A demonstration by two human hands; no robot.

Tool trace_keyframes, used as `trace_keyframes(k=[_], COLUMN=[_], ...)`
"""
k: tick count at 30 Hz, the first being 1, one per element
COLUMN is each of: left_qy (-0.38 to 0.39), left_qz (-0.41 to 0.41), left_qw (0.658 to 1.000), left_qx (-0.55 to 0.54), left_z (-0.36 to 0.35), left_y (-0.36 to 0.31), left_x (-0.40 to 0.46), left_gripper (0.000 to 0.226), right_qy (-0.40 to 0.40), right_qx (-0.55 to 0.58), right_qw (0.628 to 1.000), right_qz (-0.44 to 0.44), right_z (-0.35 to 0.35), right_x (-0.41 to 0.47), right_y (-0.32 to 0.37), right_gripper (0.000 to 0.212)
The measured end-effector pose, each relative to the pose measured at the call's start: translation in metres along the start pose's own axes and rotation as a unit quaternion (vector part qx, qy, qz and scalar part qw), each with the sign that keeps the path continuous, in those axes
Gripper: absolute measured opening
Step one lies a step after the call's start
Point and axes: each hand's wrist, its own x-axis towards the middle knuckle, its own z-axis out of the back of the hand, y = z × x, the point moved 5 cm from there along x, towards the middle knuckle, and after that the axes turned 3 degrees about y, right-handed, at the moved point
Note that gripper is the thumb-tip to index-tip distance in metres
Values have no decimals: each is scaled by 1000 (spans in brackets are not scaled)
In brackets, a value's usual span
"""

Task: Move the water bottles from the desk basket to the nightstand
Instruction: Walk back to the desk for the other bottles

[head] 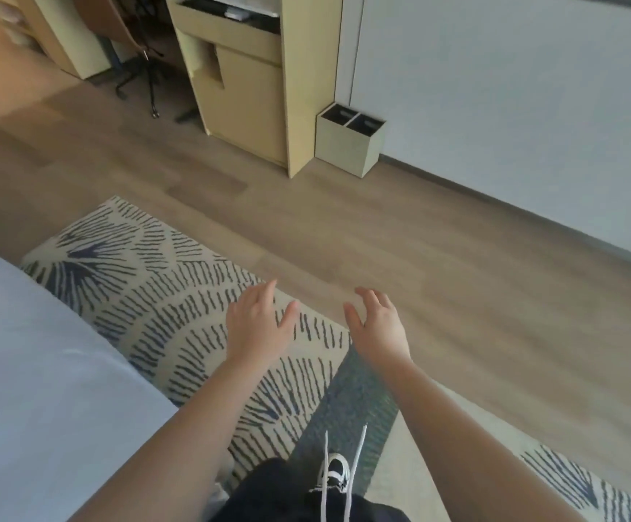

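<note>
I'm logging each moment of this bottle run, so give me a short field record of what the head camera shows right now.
left hand: open, empty, held out over the rug
right hand: open, empty, held out over the rug edge
water bottles: none in view
floor: patterned rug on wood flooring
left edge: pale bedding
ahead: light wood cabinet, two-compartment bin beside it against the wall
far left: swivel chair
</note>
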Motion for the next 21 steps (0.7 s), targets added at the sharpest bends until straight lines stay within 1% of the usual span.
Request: trace_keyframes(k=[5,11,16,19,21], left_qy=[-13,-39,-56,-53,-67], left_qz=[40,75,103,115,119], left_qw=[999,996,993,992,991], left_qx=[-2,1,3,14,16], left_z=[3,18,40,62,80], left_y=[3,35,80,106,120], left_x=[69,174,290,359,396], left_gripper=[64,62,66,67,67], right_qy=[40,68,73,81,77], right_qx=[-6,-14,-9,-23,-28], right_qw=[999,995,991,989,988], right_qz=[31,78,115,124,134], right_z=[-7,-32,-62,-75,-79], right_x=[86,201,320,396,436], right_y=[15,53,104,145,170], right_gripper=[45,44,42,41,41])
